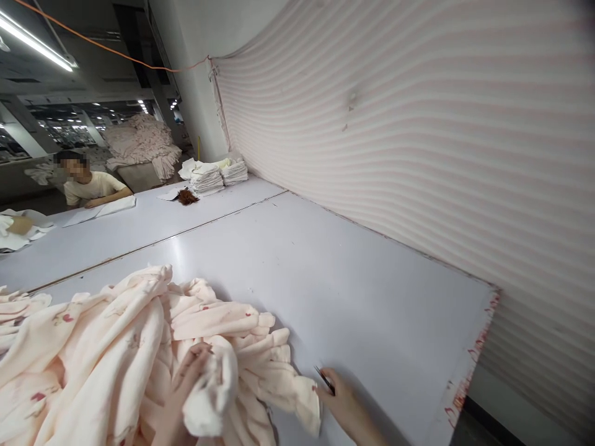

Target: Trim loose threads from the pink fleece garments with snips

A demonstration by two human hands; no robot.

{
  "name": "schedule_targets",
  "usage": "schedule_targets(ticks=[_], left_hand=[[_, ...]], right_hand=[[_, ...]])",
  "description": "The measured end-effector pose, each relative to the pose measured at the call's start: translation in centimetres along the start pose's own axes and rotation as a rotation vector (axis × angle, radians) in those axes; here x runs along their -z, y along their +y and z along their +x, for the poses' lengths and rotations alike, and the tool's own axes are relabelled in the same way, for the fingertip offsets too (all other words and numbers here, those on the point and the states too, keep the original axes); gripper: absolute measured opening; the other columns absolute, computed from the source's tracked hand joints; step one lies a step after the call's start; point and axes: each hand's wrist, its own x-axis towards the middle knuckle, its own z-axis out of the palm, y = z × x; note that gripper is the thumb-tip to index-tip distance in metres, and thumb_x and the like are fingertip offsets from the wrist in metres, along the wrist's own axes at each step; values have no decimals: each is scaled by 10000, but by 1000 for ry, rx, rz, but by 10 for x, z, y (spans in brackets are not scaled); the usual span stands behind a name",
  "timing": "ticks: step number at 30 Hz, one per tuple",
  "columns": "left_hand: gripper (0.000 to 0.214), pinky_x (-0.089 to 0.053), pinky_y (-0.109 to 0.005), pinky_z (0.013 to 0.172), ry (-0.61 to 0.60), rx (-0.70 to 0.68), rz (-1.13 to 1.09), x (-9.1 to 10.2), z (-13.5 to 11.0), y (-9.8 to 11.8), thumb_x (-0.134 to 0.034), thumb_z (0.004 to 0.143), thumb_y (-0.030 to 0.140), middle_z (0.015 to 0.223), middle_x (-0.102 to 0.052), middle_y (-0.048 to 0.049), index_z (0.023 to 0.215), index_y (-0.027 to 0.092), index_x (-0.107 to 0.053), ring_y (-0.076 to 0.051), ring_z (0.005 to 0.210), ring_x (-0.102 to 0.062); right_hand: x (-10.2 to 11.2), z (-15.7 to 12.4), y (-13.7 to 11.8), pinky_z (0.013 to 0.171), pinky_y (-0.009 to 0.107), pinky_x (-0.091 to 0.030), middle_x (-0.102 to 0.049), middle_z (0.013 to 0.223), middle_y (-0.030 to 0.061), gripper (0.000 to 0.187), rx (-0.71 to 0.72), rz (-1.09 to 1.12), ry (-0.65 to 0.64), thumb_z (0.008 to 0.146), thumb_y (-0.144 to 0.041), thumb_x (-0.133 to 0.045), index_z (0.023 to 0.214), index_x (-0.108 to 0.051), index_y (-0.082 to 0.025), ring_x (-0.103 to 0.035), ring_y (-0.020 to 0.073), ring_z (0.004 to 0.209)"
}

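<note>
A heap of pale pink fleece cloth (106, 347) with small red prints lies on the white table (334, 279) in front of me. My left hand (183, 387) is closed on a fold of that cloth near the bottom edge of the view. My right hand (341, 402) rests on the table just right of the cloth's edge, pinching small dark thread snips (324, 378) whose tips point up and left.
A striped pink fabric sheet (418, 136) hangs along the table's right side. Stacks of folded white cloth (216, 174) and a dark brown tuft (187, 197) sit at the far end. Another person (90, 186) leans on the table at far left.
</note>
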Motion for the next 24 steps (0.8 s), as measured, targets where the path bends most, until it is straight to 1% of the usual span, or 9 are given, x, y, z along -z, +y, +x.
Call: schedule_targets(ticks=[2, 5, 8, 10, 13, 14, 17, 21, 24], left_hand=[[246, -472, -245, 666, -263, -28, 254, -5, -2, -15, -720, 700, 354, 748, -657, 15, 876, 195, -653, -179, 699, -604], [239, -449, -281, 792, -694, -89, 726, -20, -11, -49, -619, 771, 253, 891, -687, -26, 1003, 202, -644, -214, 856, -620], [348, -445, -285, 704, -816, -83, 865, -36, -19, -75, -662, 703, 214, 868, -685, -32, 1038, 190, -569, -208, 739, -618], [376, -444, -277, 703, -816, -78, 815, -43, -20, -81, -706, 672, 237, 871, -684, -31, 1000, 193, -528, -207, 752, -615], [155, -445, -258, 726, -749, -66, 705, -40, -15, -78, -608, 766, 278, 803, -641, 0, 874, 207, -521, -193, 785, -592], [94, -444, -256, 730, -719, -64, 680, -36, -13, -76, -556, 803, 292, 772, -614, 8, 828, 209, -519, -190, 783, -579], [166, -441, -264, 743, -570, -65, 672, -19, -8, -75, -470, 863, 373, 783, -584, 13, 840, 215, -517, -186, 775, -557], [210, -449, -267, 709, -343, -310, 644, -2, -14, -84, -484, 864, 440, 826, -588, -2, 885, 232, -508, -196, 768, -569], [285, -470, -286, 732, -327, -525, 671, -1, -22, -88, -436, 892, 443, 874, -601, -35, 1037, 237, -570, -211, 818, -592]], right_hand=[[-4, 3, 9, 618, 278, -357, -536, 591, -29, 112, 9, -16, 6, 616, -307, -634, 603, -564, -220, -514, 194, 641], [-18, 1, 5, 597, 266, -367, -488, 566, -42, 228, 40, 32, -18, 668, -383, -604, 560, -490, -218, -504, 180, 621], [-29, -7, -11, 571, 254, -409, -510, 599, -37, 299, 64, 129, -77, 747, -487, -552, 648, -517, -208, -527, 168, 610], [-32, -14, -22, 575, 248, -438, -540, 628, -30, 310, 89, 191, -133, 771, -497, -562, 709, -548, -194, -543, 160, 613], [-33, -21, -35, 567, 235, -441, -544, 622, -34, 293, 117, 245, -167, 789, -468, -595, 753, -567, -179, -530, 145, 595], [-33, -22, -37, 562, 232, -433, -528, 609, -41, 293, 122, 254, -147, 799, -467, -591, 750, -562, -180, -516, 140, 585], [-30, -23, -42, 546, 226, -413, -500, 604, -54, 312, 132, 269, -37, 821, -499, -558, 745, -540, -197, -483, 131, 563], [-30, -21, -49, 532, 221, -414, -566, 655, -34, 334, 153, 271, 58, 796, -538, -573, 762, -574, -206, -510, 142, 579], [-32, -19, -56, 549, 225, -431, -594, 666, -19, 354, 177, 256, 126, 789, -555, -572, 762, -589, -202, -542, 159, 612]])
